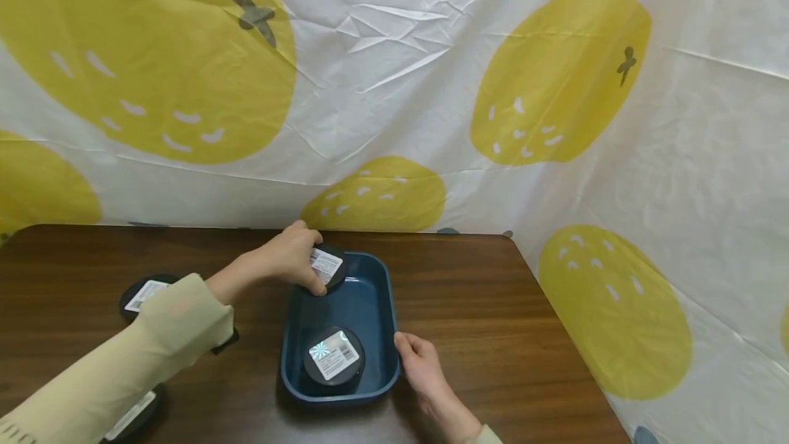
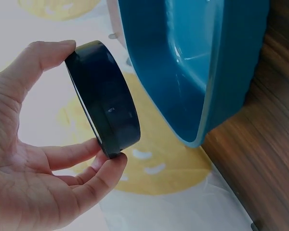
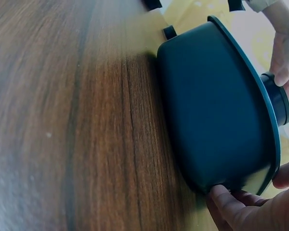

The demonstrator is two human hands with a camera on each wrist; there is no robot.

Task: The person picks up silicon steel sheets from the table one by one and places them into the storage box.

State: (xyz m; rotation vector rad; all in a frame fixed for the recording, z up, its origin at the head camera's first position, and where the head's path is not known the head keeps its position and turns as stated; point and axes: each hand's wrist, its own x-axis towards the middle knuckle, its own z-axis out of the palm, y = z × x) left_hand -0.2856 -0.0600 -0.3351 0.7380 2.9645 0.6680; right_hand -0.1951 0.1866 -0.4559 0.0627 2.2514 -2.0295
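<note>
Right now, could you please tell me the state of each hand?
Left hand: closed, holding a labelled black disc.
Right hand: closed, holding the blue rectangular tray by its side.

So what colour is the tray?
The tray is dark blue; it shows best in the head view.

Brown wood-grain surface (image 1: 481, 300), rounded far corners. Creased white cloth (image 1: 394, 108) behind, printed with big yellow fruit (image 1: 561, 74).
</note>
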